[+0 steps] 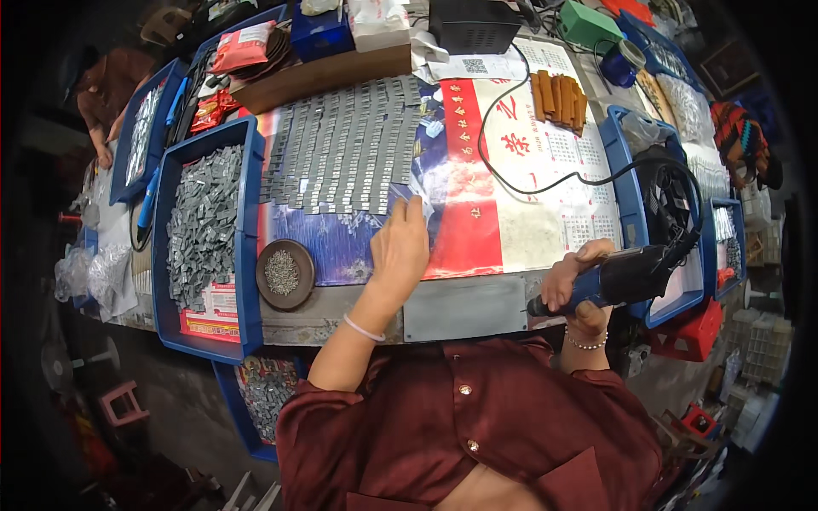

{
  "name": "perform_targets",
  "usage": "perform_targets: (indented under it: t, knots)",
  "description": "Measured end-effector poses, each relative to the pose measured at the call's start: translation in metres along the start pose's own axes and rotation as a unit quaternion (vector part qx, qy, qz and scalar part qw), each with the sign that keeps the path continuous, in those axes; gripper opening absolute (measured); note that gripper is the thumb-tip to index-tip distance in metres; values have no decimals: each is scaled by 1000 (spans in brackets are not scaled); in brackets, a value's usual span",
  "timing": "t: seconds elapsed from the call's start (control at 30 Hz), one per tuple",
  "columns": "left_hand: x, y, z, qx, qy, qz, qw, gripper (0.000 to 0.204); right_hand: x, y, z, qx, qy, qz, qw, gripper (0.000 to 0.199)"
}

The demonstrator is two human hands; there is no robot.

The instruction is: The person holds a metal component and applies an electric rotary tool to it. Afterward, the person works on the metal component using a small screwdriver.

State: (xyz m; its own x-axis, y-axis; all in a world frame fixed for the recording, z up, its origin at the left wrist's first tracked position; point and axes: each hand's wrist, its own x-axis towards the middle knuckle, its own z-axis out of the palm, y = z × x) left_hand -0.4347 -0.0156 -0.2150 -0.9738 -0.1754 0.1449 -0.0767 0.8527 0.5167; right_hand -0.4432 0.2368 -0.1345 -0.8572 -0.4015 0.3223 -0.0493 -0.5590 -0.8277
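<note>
My left hand (400, 244) reaches over the table with fingers together at the near right corner of the rows of small grey clips (341, 145). Whatever its fingertips pinch, if anything, is hidden. In my right hand (579, 279) is a dark blue and black corded electric screwdriver (630, 277), its tip pointing left above a grey metal plate (464, 308) at the table's near edge. A round brown dish (307, 277) of tiny silver parts stands left of my left hand. Beyond it is a blue tray (250, 221) heaped with loose grey pieces (204, 217).
The screwdriver's black cable (545, 189) loops across the red and white printed sheet (464, 170). Brown strips (558, 100) lie at the far right, near another blue tray (626, 213). A wooden bar (328, 77) borders the rows behind. Another person (111, 89) is at the far left.
</note>
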Motion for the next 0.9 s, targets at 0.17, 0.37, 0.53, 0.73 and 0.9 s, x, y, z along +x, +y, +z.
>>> perform_targets:
  t: [0.17,0.37,0.53,0.73,0.9]
  knots:
    - [18,-1,6,41,-18,-38,998,35,-2,-2,-14,25,8,13,1000,60]
    - [26,0,9,52,-16,-22,998,36,1,2,-22,25,2,24,999,58]
    - [30,0,12,36,-11,-8,999,35,5,7,-20,55,-9,32,998,58]
    - [28,-2,12,30,-3,3,1000,35,6,15,-16,52,-20,53,997,59]
    - [1,0,-11,1,6,-27,1000,32,2,16,-11,0,8,41,999,62]
